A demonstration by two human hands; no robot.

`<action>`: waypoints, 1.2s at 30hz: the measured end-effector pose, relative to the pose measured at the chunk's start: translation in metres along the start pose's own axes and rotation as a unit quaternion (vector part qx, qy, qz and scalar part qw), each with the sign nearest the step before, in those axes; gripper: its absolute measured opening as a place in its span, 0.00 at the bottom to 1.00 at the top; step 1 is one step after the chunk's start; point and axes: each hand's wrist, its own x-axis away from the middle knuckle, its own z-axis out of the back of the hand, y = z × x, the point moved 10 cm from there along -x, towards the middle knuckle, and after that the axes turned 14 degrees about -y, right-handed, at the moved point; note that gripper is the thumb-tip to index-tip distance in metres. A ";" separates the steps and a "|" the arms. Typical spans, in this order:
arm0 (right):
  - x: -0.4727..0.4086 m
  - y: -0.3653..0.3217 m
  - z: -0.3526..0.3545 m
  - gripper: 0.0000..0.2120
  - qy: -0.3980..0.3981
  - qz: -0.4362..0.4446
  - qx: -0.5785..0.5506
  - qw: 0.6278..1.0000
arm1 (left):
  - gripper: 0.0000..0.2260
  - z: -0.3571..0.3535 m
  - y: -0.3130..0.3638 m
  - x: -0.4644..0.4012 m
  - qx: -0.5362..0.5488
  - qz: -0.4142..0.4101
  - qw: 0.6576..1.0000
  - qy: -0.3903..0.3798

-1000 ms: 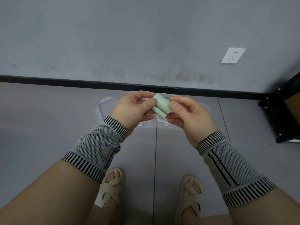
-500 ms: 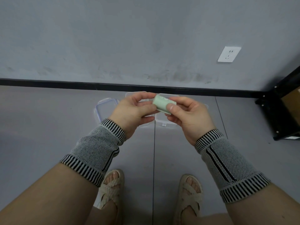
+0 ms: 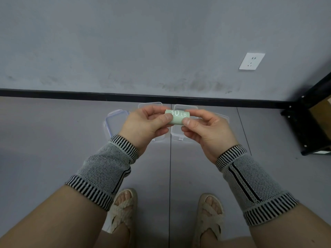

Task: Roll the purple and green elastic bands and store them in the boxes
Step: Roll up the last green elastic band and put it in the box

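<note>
A green elastic band (image 3: 177, 117), rolled into a short tube with white "LB" lettering, is held in the air between both hands. My left hand (image 3: 147, 125) pinches its left end with thumb and fingers. My right hand (image 3: 206, 129) pinches its right end. Below them on the floor lie clear plastic boxes: one box (image 3: 150, 105) behind my left hand, another box (image 3: 176, 134) under the roll, mostly hidden by my hands. No purple band is visible.
A clear lid (image 3: 114, 120) lies left of the boxes, and another clear lid (image 3: 223, 118) peeks out right of my right hand. A black shelf frame (image 3: 304, 126) stands at the right. A wall socket (image 3: 251, 61) is on the grey wall. My sandalled feet (image 3: 123, 208) are below.
The green band has been rolled tighter, from a loose slanted fold to a compact level tube. Both hands stayed together above the boxes.
</note>
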 end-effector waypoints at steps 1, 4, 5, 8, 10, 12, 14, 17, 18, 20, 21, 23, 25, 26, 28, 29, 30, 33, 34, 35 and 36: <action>0.000 -0.001 0.001 0.12 0.006 0.005 0.006 1.000 | 0.07 -0.001 0.000 0.001 -0.006 0.000 1.000 -0.001; 0.001 -0.007 0.006 0.10 0.041 0.021 0.014 0.999 | 0.09 -0.003 0.002 0.002 -0.038 0.002 0.999 0.002; 0.002 -0.009 0.007 0.09 0.050 0.024 0.016 0.998 | 0.09 -0.002 0.004 0.003 -0.046 0.000 0.999 0.010; 0.004 -0.012 0.010 0.08 0.071 0.019 0.016 0.997 | 0.09 -0.001 0.009 0.003 -0.054 -0.007 0.998 0.041; 0.001 -0.012 0.011 0.07 0.075 0.008 0.002 0.997 | 0.09 -0.001 0.011 0.000 -0.052 -0.003 0.997 0.052; -0.006 -0.010 0.014 0.07 0.071 -0.010 0.003 0.997 | 0.08 -0.001 0.012 -0.007 -0.059 0.013 0.997 0.053; -0.015 -0.006 0.018 0.09 0.064 -0.031 0.012 0.997 | 0.07 0.001 0.009 -0.018 -0.070 0.029 0.996 0.043; -0.033 0.010 0.029 0.09 0.067 -0.051 0.016 0.996 | 0.09 0.008 -0.008 -0.038 -0.064 0.057 0.996 0.038; -0.041 0.017 0.034 0.10 0.071 -0.055 0.020 0.996 | 0.08 0.012 -0.016 -0.048 -0.065 0.063 0.995 0.037; -0.061 0.037 0.047 0.12 0.082 -0.067 0.030 0.994 | 0.08 0.021 -0.036 -0.072 -0.089 0.075 0.993 0.032; -0.072 0.050 0.055 0.12 0.086 -0.076 0.032 0.993 | 0.08 0.027 -0.048 -0.086 -0.107 0.082 0.990 0.031; -0.097 0.083 0.071 0.10 0.098 -0.092 0.033 0.990 | 0.10 0.042 -0.077 -0.118 -0.136 0.092 0.986 0.033; -0.126 0.120 0.090 0.08 0.116 -0.104 0.037 0.987 | 0.13 0.061 -0.110 -0.154 -0.155 0.095 0.982 0.043; -0.141 0.138 0.100 0.08 0.126 -0.110 0.040 0.985 | 0.13 0.069 -0.128 -0.173 -0.166 0.097 0.980 0.048; -0.168 0.174 0.120 0.08 0.143 -0.124 0.046 0.981 | 0.12 0.082 -0.160 -0.205 -0.190 0.105 0.974 0.058; -0.179 0.188 0.129 0.08 0.150 -0.130 0.048 0.979 | 0.11 0.087 -0.175 -0.219 -0.198 0.108 0.972 0.064; -0.189 0.202 0.137 0.07 0.156 -0.134 0.048 0.977 | 0.11 0.091 -0.188 -0.232 -0.204 0.110 0.970 0.070; -0.207 0.235 0.156 0.07 0.170 -0.153 0.036 0.973 | 0.11 0.095 -0.220 -0.255 -0.211 0.121 0.967 0.076; -0.211 0.243 0.161 0.07 0.176 -0.158 0.032 0.971 | 0.12 0.095 -0.228 -0.262 -0.221 0.123 0.965 0.072; -0.215 0.250 0.166 0.07 0.181 -0.163 0.025 0.969 | 0.13 0.095 -0.233 -0.268 -0.235 0.124 0.962 0.066; -0.219 0.256 0.170 0.06 0.185 -0.168 0.016 0.968 | 0.13 0.095 -0.237 -0.274 -0.249 0.126 0.958 0.061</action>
